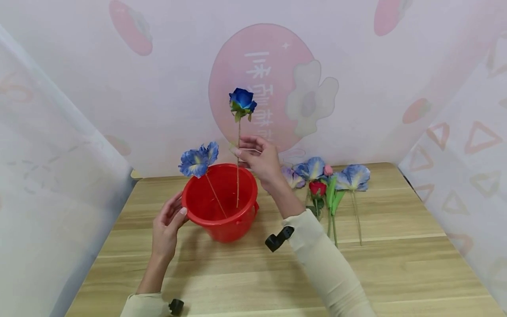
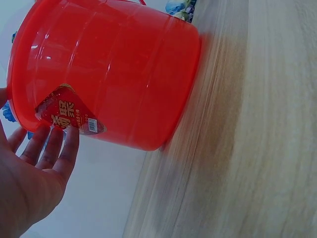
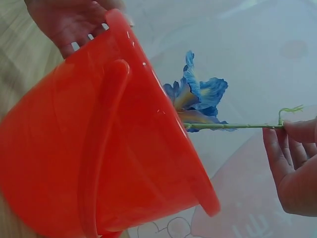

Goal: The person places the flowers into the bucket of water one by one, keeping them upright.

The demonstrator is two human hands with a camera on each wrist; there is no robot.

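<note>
My right hand (image 1: 259, 158) pinches the thin stem of a blue rose (image 1: 242, 100) between thumb and fingers. The rose stands upright, its stem's lower end inside the mouth of a red plastic bucket (image 1: 225, 231). A blue iris-like flower (image 1: 196, 162) leans in the bucket, its bloom above the left rim. My left hand (image 1: 168, 224) holds the bucket's near-left rim, thumb at the rim and fingers against the outer wall. In the left wrist view those fingers (image 2: 69, 153) touch the wall beside a red diamond label (image 2: 69, 111). In the right wrist view a small green sprig (image 3: 290, 110) sticks up from the stem at the pinch.
Right of the bucket, several flowers lie on the wooden table (image 1: 237, 281): a red rose (image 1: 317, 188), blue iris-like blooms (image 1: 356, 177), a purple one (image 1: 292, 177) and green leaves (image 1: 336, 198). A printed pale backdrop (image 1: 174, 88) rises behind the table. The bucket's handle (image 3: 101, 148) hangs down its side.
</note>
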